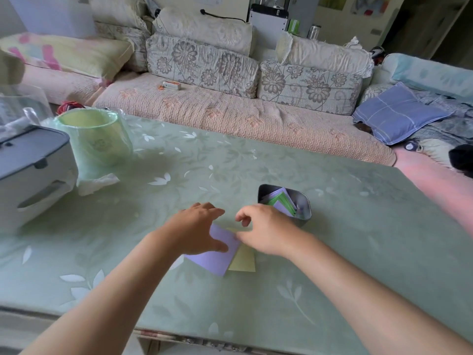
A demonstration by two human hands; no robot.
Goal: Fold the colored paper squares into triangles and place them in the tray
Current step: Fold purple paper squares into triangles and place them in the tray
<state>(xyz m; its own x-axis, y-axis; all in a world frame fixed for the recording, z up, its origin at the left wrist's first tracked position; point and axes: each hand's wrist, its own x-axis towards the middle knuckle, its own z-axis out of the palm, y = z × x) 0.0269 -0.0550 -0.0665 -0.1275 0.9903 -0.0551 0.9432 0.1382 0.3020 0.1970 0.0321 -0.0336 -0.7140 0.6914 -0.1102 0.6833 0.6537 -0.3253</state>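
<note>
A lilac paper square (217,254) lies on the green table, overlapping a yellow paper square (244,260) beneath it. My left hand (197,229) rests over the lilac sheet's upper left part, fingers spread and thumb on the paper. My right hand (263,229) hovers at the sheet's upper right edge with fingers loosely curled; whether it pinches the paper I cannot tell. Just behind the right hand stands a small dark metal tray (304,201) holding folded lilac and green papers (281,202).
A green lined bin (94,137) and a crumpled tissue (97,183) stand at the left, beside a grey-white appliance (30,172). A sofa with cushions runs behind the table. The table's near edge is at the bottom of the view.
</note>
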